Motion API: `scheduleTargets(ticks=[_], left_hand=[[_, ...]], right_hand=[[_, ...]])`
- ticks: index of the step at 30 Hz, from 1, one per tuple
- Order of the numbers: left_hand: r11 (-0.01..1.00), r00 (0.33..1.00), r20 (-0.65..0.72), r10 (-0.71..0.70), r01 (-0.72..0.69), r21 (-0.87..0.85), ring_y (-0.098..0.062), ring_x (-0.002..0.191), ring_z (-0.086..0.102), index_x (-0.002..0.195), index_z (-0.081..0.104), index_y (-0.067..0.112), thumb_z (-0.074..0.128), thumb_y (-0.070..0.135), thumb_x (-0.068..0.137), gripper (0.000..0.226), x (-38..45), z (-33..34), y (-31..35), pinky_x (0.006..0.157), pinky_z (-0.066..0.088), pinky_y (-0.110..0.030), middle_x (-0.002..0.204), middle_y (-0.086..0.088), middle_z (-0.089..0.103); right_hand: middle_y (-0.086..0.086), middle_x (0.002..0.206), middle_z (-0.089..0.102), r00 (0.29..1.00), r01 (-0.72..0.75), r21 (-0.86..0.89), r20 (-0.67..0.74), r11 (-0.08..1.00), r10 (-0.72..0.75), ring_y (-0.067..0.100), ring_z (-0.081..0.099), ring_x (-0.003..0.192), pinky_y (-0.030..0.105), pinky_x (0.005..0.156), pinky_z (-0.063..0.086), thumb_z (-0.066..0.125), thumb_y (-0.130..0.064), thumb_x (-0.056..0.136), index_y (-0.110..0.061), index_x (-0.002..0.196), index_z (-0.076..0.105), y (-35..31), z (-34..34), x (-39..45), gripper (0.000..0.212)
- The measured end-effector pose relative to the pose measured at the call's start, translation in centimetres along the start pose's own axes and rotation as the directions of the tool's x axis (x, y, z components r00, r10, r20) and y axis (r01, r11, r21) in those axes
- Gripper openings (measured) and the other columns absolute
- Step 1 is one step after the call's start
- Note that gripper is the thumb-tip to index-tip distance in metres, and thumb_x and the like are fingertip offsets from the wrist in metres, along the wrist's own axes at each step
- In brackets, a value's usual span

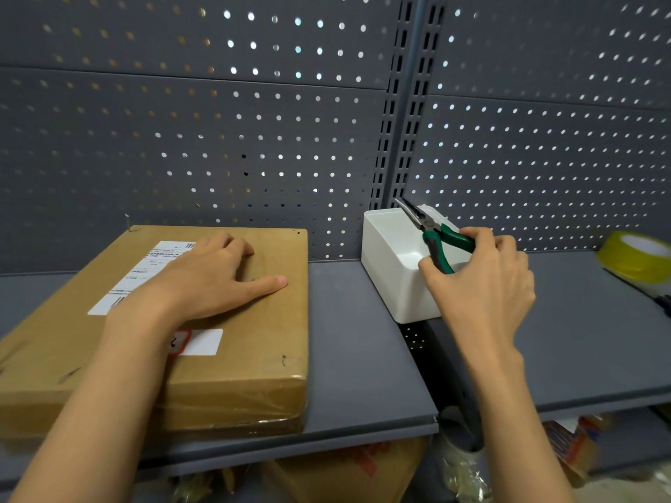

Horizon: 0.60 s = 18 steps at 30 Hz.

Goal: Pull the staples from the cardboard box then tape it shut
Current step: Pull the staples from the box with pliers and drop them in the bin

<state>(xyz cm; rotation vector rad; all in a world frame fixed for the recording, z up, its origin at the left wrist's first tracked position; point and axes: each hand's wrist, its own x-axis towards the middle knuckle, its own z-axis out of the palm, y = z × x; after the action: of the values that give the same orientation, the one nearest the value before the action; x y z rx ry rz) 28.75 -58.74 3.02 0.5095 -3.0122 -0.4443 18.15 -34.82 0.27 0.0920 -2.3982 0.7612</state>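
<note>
A flat brown cardboard box (254,339) with white labels lies on the left of the grey shelf. My left hand (214,277) rests flat on its top, fingers straight. A bent staple (127,222) sticks up at the box's far left corner. My right hand (483,281) grips green-handled needle-nose pliers (434,235), their jaws slightly apart over a white plastic bin (385,255). A yellow tape roll (633,259) lies at the far right of the shelf.
The grey shelf (356,357) has a gap between its two boards under the white bin. A perforated grey back panel (254,139) rises behind. Cardboard boxes and plastic-wrapped items sit on the level below.
</note>
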Motion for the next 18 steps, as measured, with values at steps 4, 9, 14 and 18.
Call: scheduleTargets(ticks=[4,9,14,18], left_hand=[[1.0,1.0,0.015,-0.003,0.003,-0.001,-0.016,0.125,0.034,0.137,0.036,0.022,0.044,0.067,0.079,0.075,0.0,0.0,-0.1,0.1,0.032,-0.033,0.137,0.003,0.035],[0.999,0.999,0.036,-0.013,0.014,-0.035,-0.015,0.128,0.033,0.141,0.033,0.021,0.044,0.067,0.079,0.078,-0.4,-0.1,-0.1,0.104,0.032,-0.034,0.142,0.004,0.032],[0.998,1.0,0.012,-0.02,0.021,-0.061,-0.012,0.136,0.025,0.145,0.027,0.023,0.042,0.066,0.081,0.079,-2.2,0.2,-0.3,0.108,0.024,-0.032,0.151,0.009,0.024],[0.995,0.999,-0.016,-0.047,0.046,-0.086,-0.008,0.141,0.014,0.148,0.02,0.027,0.038,0.069,0.08,0.083,-4.0,0.5,-1.1,0.112,0.016,-0.03,0.155,0.013,0.015]], right_hand=[[0.007,0.11,0.057,0.999,0.037,0.047,-0.014,0.998,-0.037,0.029,0.049,0.097,0.035,0.08,0.034,0.066,-0.04,0.074,-0.018,0.116,0.058,-1.0,0.4,-0.5,0.048],[0.0,0.106,0.056,0.99,0.117,0.209,0.048,0.971,-0.13,0.023,0.049,0.097,0.031,0.078,0.034,0.07,-0.038,0.07,-0.023,0.115,0.059,-3.2,1.0,-1.8,0.049],[-0.009,0.105,0.058,0.958,0.041,0.447,0.238,0.894,-0.163,0.017,0.053,0.097,0.033,0.082,0.045,0.071,-0.037,0.068,-0.031,0.112,0.058,-4.7,1.6,-2.5,0.046],[-0.01,0.106,0.06,0.939,0.019,0.503,0.289,0.864,-0.189,0.015,0.054,0.099,0.033,0.084,0.046,0.073,-0.033,0.068,-0.032,0.109,0.059,-5.2,2.1,-3.1,0.044]])
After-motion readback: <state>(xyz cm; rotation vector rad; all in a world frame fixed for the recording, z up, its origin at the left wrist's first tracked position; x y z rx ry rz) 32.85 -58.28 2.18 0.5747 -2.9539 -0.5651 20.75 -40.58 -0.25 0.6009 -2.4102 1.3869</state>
